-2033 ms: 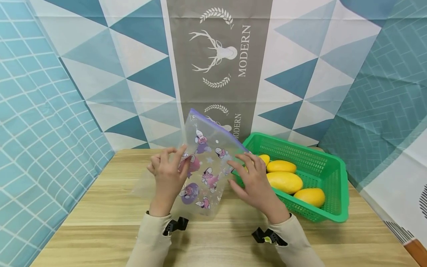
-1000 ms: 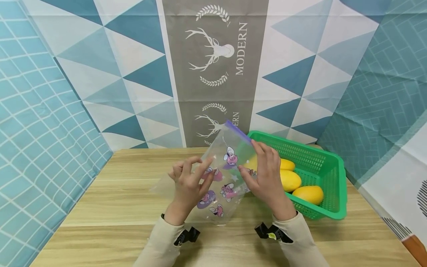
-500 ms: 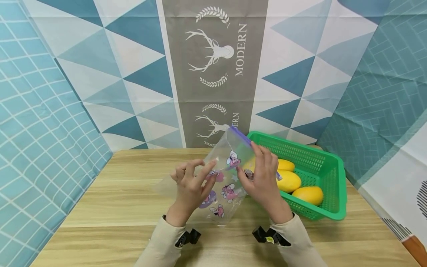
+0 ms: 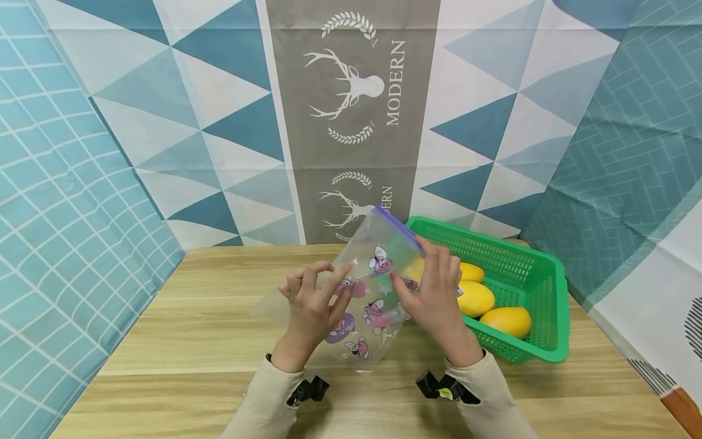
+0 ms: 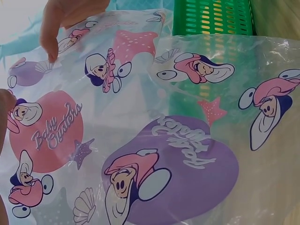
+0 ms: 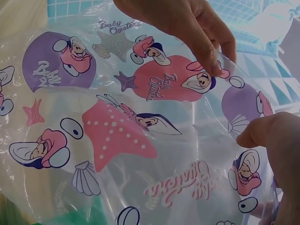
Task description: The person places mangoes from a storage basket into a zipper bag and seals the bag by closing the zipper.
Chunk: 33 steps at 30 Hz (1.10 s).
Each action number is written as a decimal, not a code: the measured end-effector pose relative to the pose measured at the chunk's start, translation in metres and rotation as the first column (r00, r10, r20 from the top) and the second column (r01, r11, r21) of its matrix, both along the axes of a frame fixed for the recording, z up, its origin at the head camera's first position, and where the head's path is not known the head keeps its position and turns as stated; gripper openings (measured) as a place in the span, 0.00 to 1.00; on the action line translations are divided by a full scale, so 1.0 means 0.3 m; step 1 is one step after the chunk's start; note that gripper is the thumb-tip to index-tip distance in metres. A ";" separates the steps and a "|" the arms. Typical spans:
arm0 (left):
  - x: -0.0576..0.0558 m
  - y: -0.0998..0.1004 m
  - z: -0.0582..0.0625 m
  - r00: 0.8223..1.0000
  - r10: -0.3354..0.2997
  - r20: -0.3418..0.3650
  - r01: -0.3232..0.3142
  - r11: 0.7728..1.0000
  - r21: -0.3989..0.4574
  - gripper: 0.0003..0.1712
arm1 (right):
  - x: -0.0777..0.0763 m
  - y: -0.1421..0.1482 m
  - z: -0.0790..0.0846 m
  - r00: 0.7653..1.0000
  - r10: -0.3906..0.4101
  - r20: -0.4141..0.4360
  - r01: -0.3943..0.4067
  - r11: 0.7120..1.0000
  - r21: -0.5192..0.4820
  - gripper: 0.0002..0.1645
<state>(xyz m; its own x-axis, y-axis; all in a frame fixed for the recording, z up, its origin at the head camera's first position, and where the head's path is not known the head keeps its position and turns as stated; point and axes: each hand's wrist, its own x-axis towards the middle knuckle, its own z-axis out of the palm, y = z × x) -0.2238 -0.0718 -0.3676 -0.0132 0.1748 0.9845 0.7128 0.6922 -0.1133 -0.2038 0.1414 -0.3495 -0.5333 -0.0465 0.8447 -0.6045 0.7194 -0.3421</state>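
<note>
A clear plastic zip bag (image 4: 378, 305) with pink and purple cartoon oyster prints is held tilted above the table, its purple zip edge (image 4: 396, 223) towards the upper right. My left hand (image 4: 315, 302) pinches the bag's left side between thumb and index finger. With thumb and fingers, my right hand (image 4: 436, 292) grips it close to the zip edge. Through the film, part of the green basket (image 4: 559, 311) shows. Yellow mangoes (image 4: 507, 322) lie in that basket, some partly hidden behind my right hand. The right wrist view shows the bag's film (image 6: 197, 140) spread between both hands.
The wooden table (image 4: 192, 341) runs under both forearms. Behind it hangs a patterned backdrop (image 4: 356, 146) with deer heads, and a blue tiled sheet (image 4: 71, 201) stands on the left. The basket's near wall is close to my right wrist.
Both hands and the bag have shifted right, partly over the basket. My right hand now sits higher, near the zip edge, and the bag's top corner is lower. In the last half second little moved.
</note>
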 end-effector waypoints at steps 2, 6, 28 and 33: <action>-0.001 -0.001 0.001 1.000 -0.004 0.005 0.004 1.000 0.007 0.13 | 0.003 -0.001 0.001 0.999 -0.007 0.036 0.007 1.000 -0.002 0.42; -0.003 -0.005 0.003 1.000 0.000 0.005 0.000 1.000 0.021 0.13 | 0.007 -0.002 -0.001 0.996 -0.012 0.087 0.012 1.000 -0.003 0.41; -0.011 -0.030 0.016 1.000 -0.015 -0.019 0.016 0.999 0.029 0.12 | 0.001 -0.001 -0.009 0.996 0.078 -0.051 -0.084 0.990 -0.114 0.21; -0.016 -0.032 0.012 0.999 -0.034 -0.016 0.035 0.999 0.029 0.16 | -0.002 0.002 -0.008 0.989 0.096 -0.117 -0.114 0.981 -0.158 0.17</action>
